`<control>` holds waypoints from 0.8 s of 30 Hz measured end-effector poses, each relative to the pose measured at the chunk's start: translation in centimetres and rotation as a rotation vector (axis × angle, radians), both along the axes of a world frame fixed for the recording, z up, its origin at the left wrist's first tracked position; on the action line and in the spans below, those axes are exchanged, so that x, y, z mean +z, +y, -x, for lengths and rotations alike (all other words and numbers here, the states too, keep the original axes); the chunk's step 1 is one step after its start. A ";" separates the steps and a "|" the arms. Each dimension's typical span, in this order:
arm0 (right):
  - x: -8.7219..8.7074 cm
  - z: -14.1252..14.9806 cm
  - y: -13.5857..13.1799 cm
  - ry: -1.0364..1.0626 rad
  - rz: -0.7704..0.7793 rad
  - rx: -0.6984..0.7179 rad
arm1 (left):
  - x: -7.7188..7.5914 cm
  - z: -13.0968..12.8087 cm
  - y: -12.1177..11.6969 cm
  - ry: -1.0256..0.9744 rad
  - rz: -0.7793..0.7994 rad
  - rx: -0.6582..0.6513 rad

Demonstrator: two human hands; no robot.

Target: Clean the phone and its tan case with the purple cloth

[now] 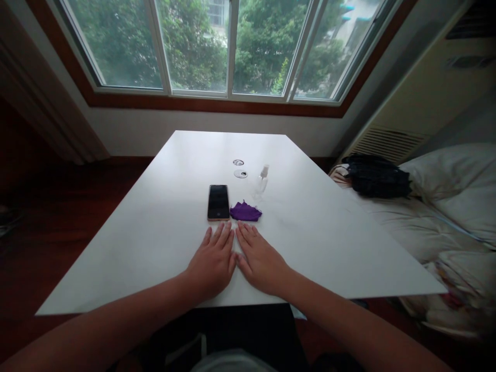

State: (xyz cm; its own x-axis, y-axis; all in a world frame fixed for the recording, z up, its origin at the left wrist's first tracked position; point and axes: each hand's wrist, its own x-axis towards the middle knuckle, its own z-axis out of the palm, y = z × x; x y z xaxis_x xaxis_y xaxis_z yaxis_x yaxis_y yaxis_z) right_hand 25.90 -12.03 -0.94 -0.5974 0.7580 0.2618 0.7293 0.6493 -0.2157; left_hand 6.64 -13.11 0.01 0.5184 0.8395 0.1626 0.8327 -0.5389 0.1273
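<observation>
Palm down on the white table, my left hand lies flat with its fingers pointing away from me. My right hand rests flat beside it, the two thumbs close together or touching. Neither hand holds anything. Just past my left fingertips lies a smartphone with a dark screen facing up. A crumpled purple cloth sits right of the phone, beyond my right fingertips. Behind the cloth stands a small clear spray bottle.
Farther back, a round cable-hole cover lies near a round hole in the tabletop. To the right, a black bag rests on a bed with pale covers. A window is beyond the table, a curtain at left.
</observation>
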 end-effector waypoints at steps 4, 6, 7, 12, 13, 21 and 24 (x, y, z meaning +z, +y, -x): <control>-0.3 0.4 -0.1 -0.003 -0.008 0.008 | -0.8 0.0 0.0 0.006 -0.002 0.018; -0.4 0.5 -0.1 -0.010 -0.009 0.004 | -0.9 -0.1 0.0 -0.003 -0.012 0.025; -0.5 0.5 -0.2 -0.016 -0.007 0.000 | -1.0 -0.2 0.0 -0.007 -0.014 0.027; -0.5 0.4 -0.3 -0.022 -0.004 -0.005 | -1.1 -0.5 -0.2 -0.014 -0.005 0.051; -0.5 0.4 -0.3 -0.023 -0.003 -0.005 | -1.0 -0.5 -0.2 -0.010 0.001 0.055; -0.1 0.5 -0.4 -0.028 0.002 0.004 | -0.9 -0.6 -0.4 0.006 0.024 0.058; -0.2 0.6 -0.4 -0.024 -0.002 0.005 | -1.0 -0.6 -0.4 0.002 0.019 0.057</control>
State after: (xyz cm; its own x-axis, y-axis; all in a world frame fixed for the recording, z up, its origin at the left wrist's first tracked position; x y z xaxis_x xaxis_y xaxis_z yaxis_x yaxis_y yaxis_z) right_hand 25.33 -12.44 -1.17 -0.6074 0.7543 0.2492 0.7309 0.6535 -0.1966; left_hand 7.20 -13.48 -0.94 0.4697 0.8707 0.1455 0.8623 -0.4879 0.1358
